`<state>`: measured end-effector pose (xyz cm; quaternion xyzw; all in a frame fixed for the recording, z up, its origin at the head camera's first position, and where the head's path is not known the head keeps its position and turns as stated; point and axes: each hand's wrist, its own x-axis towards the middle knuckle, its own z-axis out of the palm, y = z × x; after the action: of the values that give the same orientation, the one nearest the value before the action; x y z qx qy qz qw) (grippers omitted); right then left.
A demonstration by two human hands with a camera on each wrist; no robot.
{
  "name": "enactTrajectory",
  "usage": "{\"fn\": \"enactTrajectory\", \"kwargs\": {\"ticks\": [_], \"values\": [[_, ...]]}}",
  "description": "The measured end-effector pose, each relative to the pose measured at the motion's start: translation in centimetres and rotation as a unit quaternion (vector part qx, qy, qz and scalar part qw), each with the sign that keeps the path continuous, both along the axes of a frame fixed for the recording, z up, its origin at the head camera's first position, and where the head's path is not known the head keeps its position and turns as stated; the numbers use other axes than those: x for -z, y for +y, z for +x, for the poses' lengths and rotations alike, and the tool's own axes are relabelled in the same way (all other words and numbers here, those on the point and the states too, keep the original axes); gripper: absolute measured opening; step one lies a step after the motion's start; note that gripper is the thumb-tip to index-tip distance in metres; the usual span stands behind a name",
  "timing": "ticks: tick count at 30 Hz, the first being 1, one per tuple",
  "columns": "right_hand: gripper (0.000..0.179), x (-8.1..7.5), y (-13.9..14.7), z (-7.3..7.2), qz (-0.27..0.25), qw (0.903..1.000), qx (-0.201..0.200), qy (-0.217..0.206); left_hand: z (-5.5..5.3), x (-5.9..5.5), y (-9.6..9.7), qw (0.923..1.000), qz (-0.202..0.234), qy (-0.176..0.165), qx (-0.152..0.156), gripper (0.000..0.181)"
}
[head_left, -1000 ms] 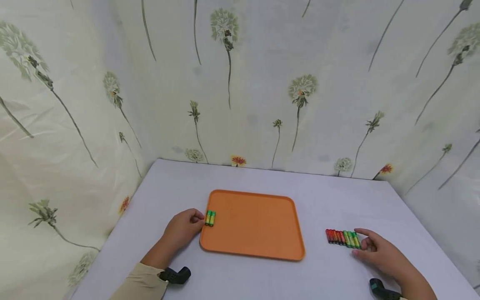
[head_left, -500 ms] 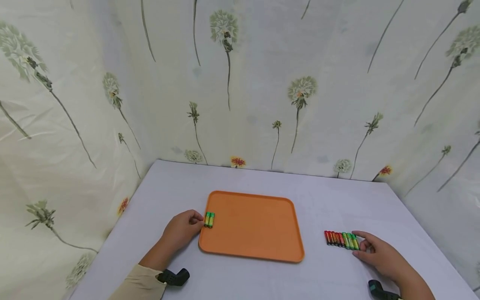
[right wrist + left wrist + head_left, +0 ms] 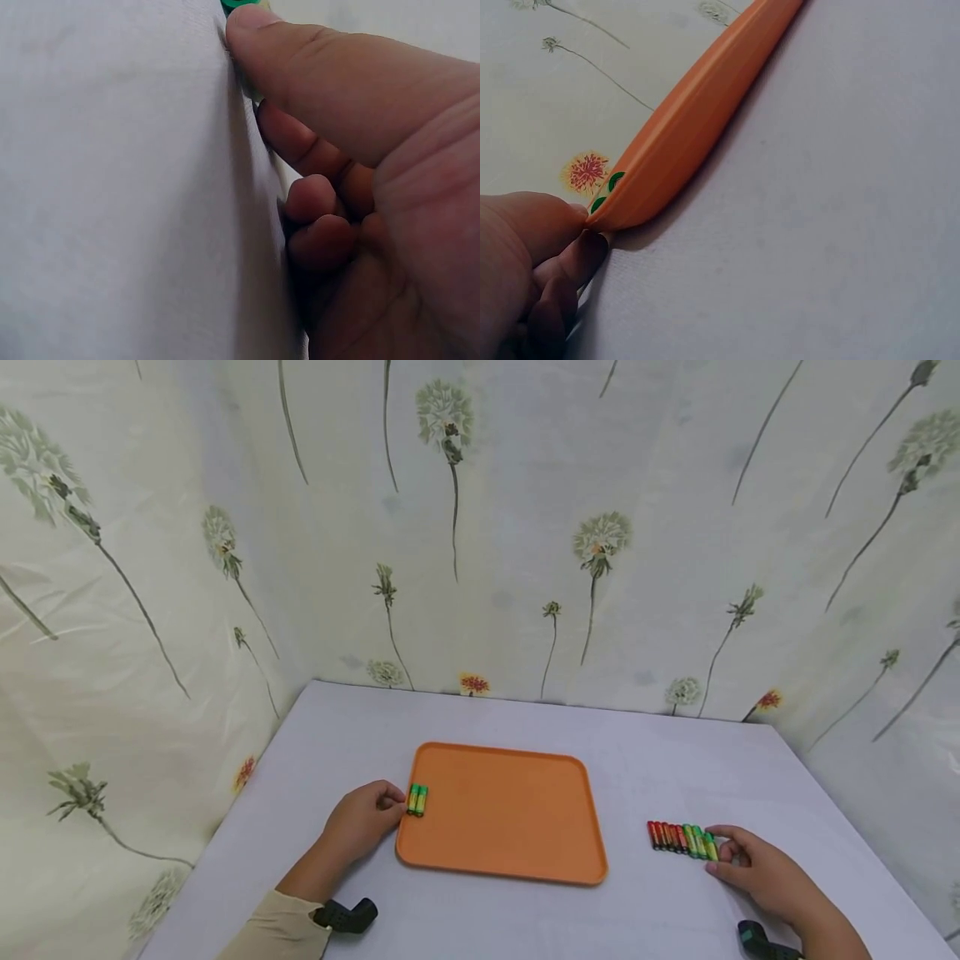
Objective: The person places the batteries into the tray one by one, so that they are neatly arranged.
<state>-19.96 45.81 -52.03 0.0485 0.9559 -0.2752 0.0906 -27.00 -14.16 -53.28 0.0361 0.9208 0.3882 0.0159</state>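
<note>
At the left rim of the orange tray [image 3: 510, 810] is my left hand [image 3: 362, 818]. In the left wrist view its thumb and finger pinch the tray's rim. Two green batteries [image 3: 417, 800] lie side by side just inside that rim, close to the fingertips. To the right of the tray, several red batteries [image 3: 667, 837] and several green batteries [image 3: 693, 841] lie in one row on the table. My right hand [image 3: 757, 864] pinches the end green battery [image 3: 711, 847] lengthwise, index finger at its far end and thumb at its near end. In the right wrist view only its green tip [image 3: 238, 3] shows.
A white cloth covers the table [image 3: 525, 918], whose far edge meets a curtain [image 3: 510, 527] with a dandelion print. More curtain hangs at the left and right sides. Each wrist wears a black device, such as the left one [image 3: 347, 916].
Both hands keep almost the same places at the tray rim and the end of the battery row. The right index finger has shifted slightly, and the head view has drifted a little.
</note>
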Motion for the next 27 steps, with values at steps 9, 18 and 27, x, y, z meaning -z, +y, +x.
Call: {"fn": "enactTrajectory", "kwargs": {"ticks": [9, 18, 27], "values": [[0.073, -0.4, -0.3, 0.1, 0.011, 0.9999, 0.005, -0.009, 0.2, -0.1, -0.1, 1.0, -0.001, 0.003, 0.0, 0.007], [0.078, -1.4, -0.6, -0.2, 0.014, 0.9991, 0.038, -0.012, -0.1, -0.1, 0.0, 1.0, -0.004, 0.002, -0.003, 0.007], [0.079, -3.3, -1.3, -1.3, 0.032, 0.9989, 0.034, 0.01, 0.1, -0.2, 0.1, 1.0, 0.002, -0.004, -0.002, 0.006]]}}
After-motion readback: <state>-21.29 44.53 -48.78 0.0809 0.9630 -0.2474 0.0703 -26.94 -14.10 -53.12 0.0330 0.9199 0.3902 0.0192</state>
